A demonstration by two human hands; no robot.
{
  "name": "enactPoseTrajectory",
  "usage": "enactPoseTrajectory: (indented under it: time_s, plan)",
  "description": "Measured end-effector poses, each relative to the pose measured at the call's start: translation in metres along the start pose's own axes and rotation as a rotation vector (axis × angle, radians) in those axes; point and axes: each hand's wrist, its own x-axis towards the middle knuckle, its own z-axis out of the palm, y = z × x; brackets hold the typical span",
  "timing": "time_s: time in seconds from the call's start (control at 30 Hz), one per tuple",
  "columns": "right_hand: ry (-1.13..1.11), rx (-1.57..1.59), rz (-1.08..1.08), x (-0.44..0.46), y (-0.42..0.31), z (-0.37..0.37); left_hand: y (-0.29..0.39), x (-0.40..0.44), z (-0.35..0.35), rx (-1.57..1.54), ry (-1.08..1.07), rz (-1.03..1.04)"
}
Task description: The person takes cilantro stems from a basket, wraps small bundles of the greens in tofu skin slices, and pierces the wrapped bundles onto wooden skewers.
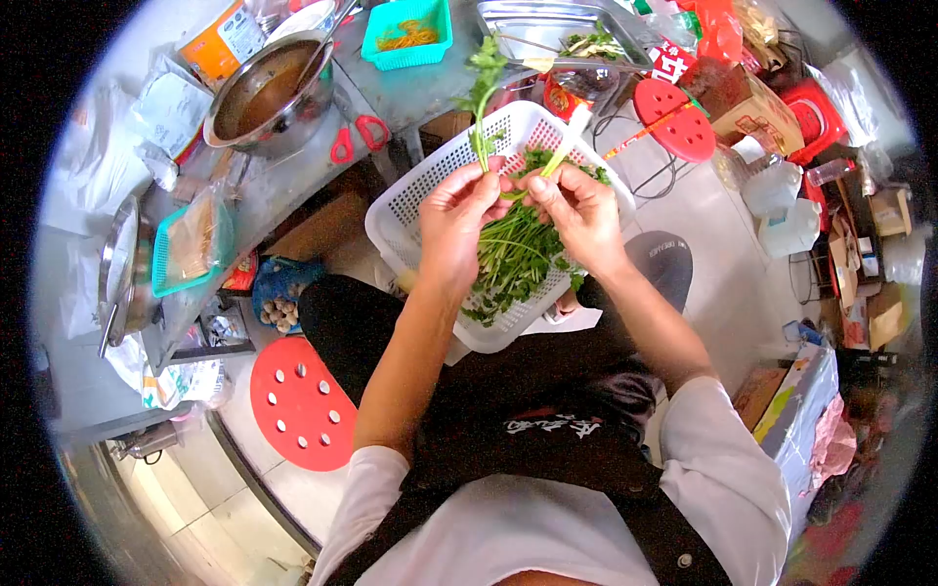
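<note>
A white perforated basket (405,210) rests at my lap, with a heap of leafy green herbs (518,249) inside. Above it, my left hand (459,205) pinches a green herb sprig (481,93) whose leaves point up. Close beside it, my right hand (576,207) has its thumb and fingers closed on a pale green stalk (564,146). The fingertips of both hands nearly meet over the herbs.
A metal table at the left bears a steel pot (318,103), red-handled scissors (360,139) and a teal basket (447,39). A metal tray (625,34) is at the top. Red stools (303,439) stand at lower left and upper right (664,137). Boxes and bottles line the right.
</note>
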Motion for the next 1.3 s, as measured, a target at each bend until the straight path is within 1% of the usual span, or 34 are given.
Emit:
enactPoseTrajectory:
  time_s: [0.03, 0.07, 0.1, 0.13, 0.3, 0.37, 0.47, 0.57, 0.6, 0.8, 0.9, 1.1, 1.3]
  plan:
    - [-0.014, -0.015, 0.038, 0.003, -0.002, -0.003, 0.004, 0.001, 0.002, 0.025, 0.007, -0.003]
    - [-0.015, -0.068, -0.033, 0.003, -0.001, -0.004, 0.008, 0.000, 0.003, 0.045, 0.022, -0.008]
    - [-0.024, -0.106, -0.046, 0.003, -0.003, -0.005, 0.012, -0.001, 0.003, 0.065, 0.039, -0.011]
    - [-0.033, -0.143, -0.059, 0.003, -0.005, -0.005, 0.017, 0.001, 0.002, 0.128, 0.007, 0.008]
    - [-0.076, -0.226, -0.145, 0.003, -0.023, -0.005, 0.021, 0.005, 0.007, 0.111, -0.038, 0.095]
    - [-0.067, -0.289, -0.196, 0.005, -0.024, -0.007, 0.024, -0.001, 0.014, 0.172, -0.046, 0.167]
    - [-0.065, -0.420, -0.237, 0.005, -0.028, -0.010, 0.027, -0.006, 0.028, 0.067, -0.001, 0.177]
    - [-0.021, -0.496, -0.294, 0.004, -0.032, -0.008, 0.025, -0.008, 0.034, 0.118, 0.047, 0.216]
    - [-0.019, -0.516, -0.298, 0.004, -0.032, -0.009, 0.024, -0.007, 0.035, 0.110, 0.034, 0.241]
    - [-0.005, -0.595, -0.302, 0.003, -0.042, -0.012, 0.030, -0.009, 0.048, 0.079, 0.087, 0.234]
    - [0.015, -0.672, -0.305, 0.003, -0.050, -0.014, 0.026, -0.002, 0.051, 0.052, 0.019, 0.300]
    - [0.005, -0.860, -0.274, 0.004, -0.058, -0.017, 0.030, -0.007, 0.063, 0.025, -0.041, 0.328]
    - [-0.018, -0.983, -0.277, 0.003, -0.057, -0.014, 0.023, -0.012, 0.063, 0.186, 0.040, 0.370]
